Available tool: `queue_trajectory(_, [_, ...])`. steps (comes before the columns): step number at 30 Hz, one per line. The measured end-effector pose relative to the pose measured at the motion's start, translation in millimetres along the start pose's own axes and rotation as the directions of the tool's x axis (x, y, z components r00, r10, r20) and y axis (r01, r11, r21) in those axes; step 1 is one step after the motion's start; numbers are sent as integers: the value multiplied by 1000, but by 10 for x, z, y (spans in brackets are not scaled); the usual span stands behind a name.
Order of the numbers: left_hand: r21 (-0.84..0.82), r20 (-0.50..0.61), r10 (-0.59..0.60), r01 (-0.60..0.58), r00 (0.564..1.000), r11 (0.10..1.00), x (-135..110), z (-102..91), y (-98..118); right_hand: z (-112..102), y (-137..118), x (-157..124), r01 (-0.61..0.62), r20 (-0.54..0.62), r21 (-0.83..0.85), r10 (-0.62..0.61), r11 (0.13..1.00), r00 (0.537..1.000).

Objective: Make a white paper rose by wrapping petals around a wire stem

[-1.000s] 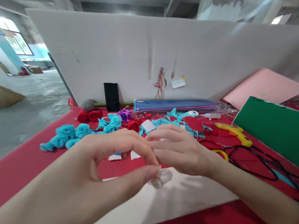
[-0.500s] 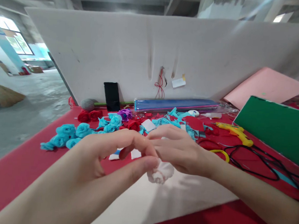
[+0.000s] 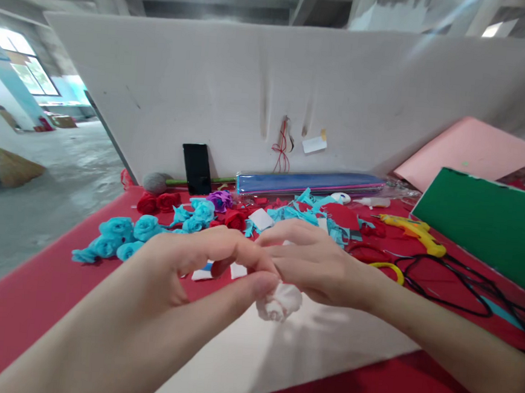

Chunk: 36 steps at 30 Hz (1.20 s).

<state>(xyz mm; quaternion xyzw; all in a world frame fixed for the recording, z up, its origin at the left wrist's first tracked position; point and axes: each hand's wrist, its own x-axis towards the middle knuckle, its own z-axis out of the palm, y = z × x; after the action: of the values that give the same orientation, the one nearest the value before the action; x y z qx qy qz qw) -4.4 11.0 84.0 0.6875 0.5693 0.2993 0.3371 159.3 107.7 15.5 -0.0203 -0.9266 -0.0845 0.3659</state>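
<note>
A small white paper rose [image 3: 279, 302] hangs just above a pale sheet [image 3: 324, 340], its ruffled opening turned towards me. Its edge is pinched between thumb and index finger of my left hand [image 3: 211, 271]. From the right, my right hand [image 3: 316, 258] curls over the back of the same rose, palm down, its fingertips meeting those of the left. My right thumb is hidden, and so is the rear of the rose.
Blue paper roses [image 3: 116, 233] lie at left, with red roses [image 3: 157, 202] and a purple rose [image 3: 220, 201] behind. Blue scraps [image 3: 307, 209] spread at centre. At right are a yellow glue gun [image 3: 417, 230], black cable [image 3: 454, 305] and green board [image 3: 487, 226]. A phone [image 3: 196, 169] leans upright.
The white rose has turned slightly and shifted a little to the left between my fingers. Both hands stay in nearly the same place.
</note>
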Motion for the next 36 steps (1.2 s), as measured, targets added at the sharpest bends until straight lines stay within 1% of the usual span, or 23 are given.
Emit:
queue_trajectory(3, [24, -31, 36, -35, 999, 999, 5, 6, -48, -8, 5, 6, -6, 22, -7, 6, 1000, 1000])
queue_trajectory(6, [37, -60, 96, -94, 994, 995, 2, 26, -71, 1, 7, 7, -5, -4, 26, 5, 1000, 1000])
queue_trajectory(10, [14, -97, 82, -81, 992, 997, -14, 69, -19, 46, 13, -6, -42, -37, 152, 48, 988, 998])
queue_trajectory(12, [-24, -154, 100, -105, 983, 994, -18, 81, 2, 72, 21, -15, -32, -85, 232, 53, 972, 995])
queue_trajectory(14, [-72, -256, 128, -151, 958, 986, -7, 70, -21, 84, 26, -20, -34, -131, 321, 80, 947, 988])
queue_trajectory(15, [-91, -306, 130, -164, 943, 982, 5, 56, -55, 82, 25, -20, -59, -126, 364, 111, 930, 986])
queue_trajectory(16, [-99, -352, 130, -175, 927, 979, 21, 37, -101, 75, 23, -19, -103, -94, 403, 154, 909, 984])
queue_trajectory(18, [-86, -394, 123, -170, 911, 982, 58, -6, -216, 52, 19, -16, -197, -16, 441, 227, 876, 974])
queue_trajectory(19, [-61, -412, 136, -176, 901, 982, 76, -25, -271, 41, 18, -15, -213, 0, 444, 238, 870, 971])
queue_trajectory(20, [-36, -410, 144, -174, 900, 984, 91, -39, -316, 33, 20, -14, -206, -5, 444, 233, 872, 973])
queue_trajectory(22, [34, -384, 196, -198, 902, 980, 108, -51, -358, 25, 30, -14, -148, -69, 438, 197, 887, 978])
queue_trajectory(23, [78, -349, 231, -218, 908, 973, 111, -50, -352, 26, 35, -14, -125, -94, 433, 182, 893, 979])
queue_trajectory(25, [166, -265, 308, -272, 914, 948, 109, -42, -302, 32, 44, -12, -115, -100, 428, 174, 896, 980])
queue_trajectory(27, [215, -197, 341, -298, 919, 930, 105, -33, -236, 38, 47, -9, -108, -90, 438, 163, 892, 983])
queue_trajectory(31, [214, -150, 305, -270, 941, 939, 107, -25, -179, 50, 48, -9, -92, -73, 447, 139, 890, 988])
queue_trajectory(36, [197, -154, 317, -286, 936, 938, 113, -19, -220, 83, 68, -28, -69, -79, 392, 108, 917, 991])
